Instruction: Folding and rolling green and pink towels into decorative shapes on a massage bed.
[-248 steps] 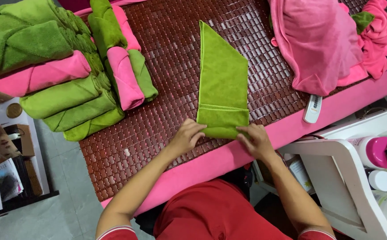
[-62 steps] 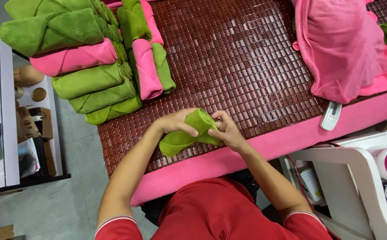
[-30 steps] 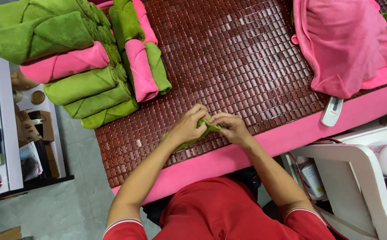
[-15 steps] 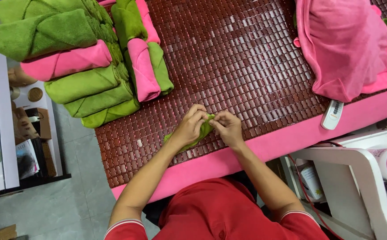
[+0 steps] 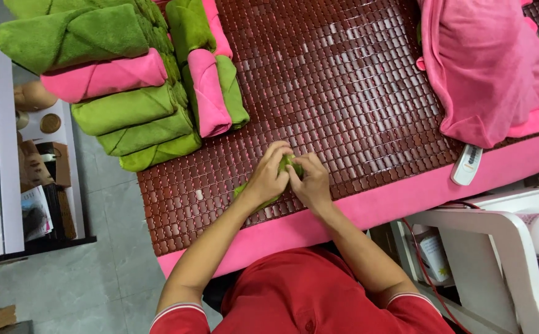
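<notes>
- Left hand (image 5: 268,179) and right hand (image 5: 310,180) meet over the near edge of the brown tiled mat (image 5: 344,93), each grip closed around a tightly rolled green towel (image 5: 287,166) pressed between them.
- A white remote (image 5: 467,164) lies on the pink bed edge (image 5: 405,195), right.
- Far left sit rolled green and pink towels (image 5: 133,99); far right, a heap of pink cloth (image 5: 486,68).

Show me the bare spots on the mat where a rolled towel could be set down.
The widest bare stretch of the brown tiled mat lies between the rolled towels and the pink pile. A smaller patch lies below the rolls, beside the left hand. It is crowded where both hands, right hand included, clutch the green towel.
</notes>
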